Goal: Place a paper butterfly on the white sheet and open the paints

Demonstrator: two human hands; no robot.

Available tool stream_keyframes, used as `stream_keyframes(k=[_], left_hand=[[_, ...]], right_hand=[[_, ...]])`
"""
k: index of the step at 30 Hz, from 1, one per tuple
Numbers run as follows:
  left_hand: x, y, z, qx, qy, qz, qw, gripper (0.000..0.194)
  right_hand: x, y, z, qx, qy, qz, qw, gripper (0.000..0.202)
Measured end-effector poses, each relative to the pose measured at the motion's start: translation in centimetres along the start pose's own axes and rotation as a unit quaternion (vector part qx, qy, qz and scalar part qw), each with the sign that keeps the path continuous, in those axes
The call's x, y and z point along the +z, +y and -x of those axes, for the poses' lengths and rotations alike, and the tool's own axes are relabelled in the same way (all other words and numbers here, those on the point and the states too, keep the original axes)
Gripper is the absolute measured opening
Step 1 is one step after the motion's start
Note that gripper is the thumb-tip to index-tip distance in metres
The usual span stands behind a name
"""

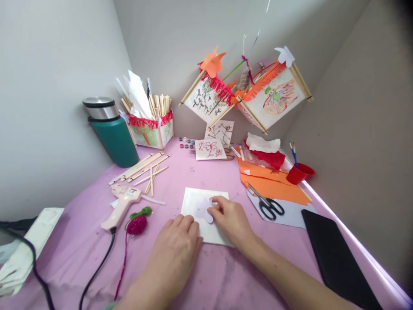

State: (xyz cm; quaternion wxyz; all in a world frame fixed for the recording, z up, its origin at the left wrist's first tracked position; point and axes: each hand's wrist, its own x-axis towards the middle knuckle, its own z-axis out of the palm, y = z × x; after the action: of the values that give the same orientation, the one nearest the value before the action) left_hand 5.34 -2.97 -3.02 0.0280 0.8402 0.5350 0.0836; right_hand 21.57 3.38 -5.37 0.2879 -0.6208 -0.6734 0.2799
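Note:
A white paper sheet (193, 201) lies on the pink table cover (226, 275) in front of me. On it rests a small pale cut-out paper shape (201, 209). My right hand (230, 219) pinches the edge of that cut-out with fingertips and thumb. My left hand (174, 249) lies flat, palm down, with its fingertips on the near left edge of the white sheet, holding nothing.
Pink glue gun (121, 204) with black cord, pink yarn (137, 224), loose wooden sticks (145, 168) and a green flask (112, 133) sit left. Scissors (269, 204), orange paper (274, 185), red cup (298, 172) and black tablet (335, 258) sit right. Paper lanterns (245, 94) hang behind.

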Motion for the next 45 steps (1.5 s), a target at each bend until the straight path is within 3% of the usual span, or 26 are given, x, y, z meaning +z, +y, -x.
stream_keyframes(k=[4, 9, 12, 17, 20, 23, 27, 31, 34, 39, 45], left_hand=[[0.5, 0.6, -1.2, 0.043, 0.013, -0.040, 0.998, 0.028], [1.5, 1.3, -1.8, 0.065, -0.033, -0.050, 0.996, 0.054], [1.0, 1.2, -1.3, 0.044, -0.032, -0.033, 0.998, 0.044], [0.4, 0.5, -0.4, 0.023, -0.015, 0.023, 0.999, 0.022], [0.4, 0.4, -0.1, 0.020, -0.009, 0.047, 0.999, 0.018], [0.1, 0.4, -0.2, 0.013, -0.014, 0.056, 0.998, 0.016], [-0.8, -0.4, -1.1, 0.023, -0.028, 0.026, 0.999, 0.023], [-1.7, -1.4, -3.3, 0.001, -0.047, -0.037, 0.998, 0.025], [-1.8, -1.4, -5.2, 0.005, -0.055, -0.068, 0.996, 0.023], [-1.0, -0.9, -7.4, 0.014, -0.077, -0.095, 0.992, 0.026], [0.2, -0.9, -7.9, 0.035, -0.068, -0.112, 0.991, 0.030]], right_hand=[[0.0, 0.0, 0.1, -0.027, 0.010, 0.103, 0.994, 0.028], [-0.3, 0.2, -0.1, -0.065, 0.005, 0.119, 0.991, 0.029], [-1.2, 0.5, -0.4, -0.063, -0.001, 0.104, 0.993, 0.028], [-3.0, 0.7, -1.0, -0.029, 0.061, 0.012, 0.998, 0.024], [-2.5, 0.5, -0.8, -0.041, -0.003, -0.102, 0.994, 0.026], [-1.5, 0.4, -0.5, -0.085, -0.039, -0.036, 0.995, 0.028], [-1.3, 0.5, -0.6, -0.101, -0.023, 0.097, 0.990, 0.029], [-2.4, 0.7, -0.9, -0.042, 0.006, -0.047, 0.998, 0.027], [-2.7, 1.1, -1.1, -0.014, 0.009, -0.169, 0.985, 0.028], [-2.4, 1.7, -1.1, 0.003, 0.023, -0.180, 0.983, 0.028], [-2.3, 1.8, -1.1, 0.003, 0.031, -0.193, 0.981, 0.030]])
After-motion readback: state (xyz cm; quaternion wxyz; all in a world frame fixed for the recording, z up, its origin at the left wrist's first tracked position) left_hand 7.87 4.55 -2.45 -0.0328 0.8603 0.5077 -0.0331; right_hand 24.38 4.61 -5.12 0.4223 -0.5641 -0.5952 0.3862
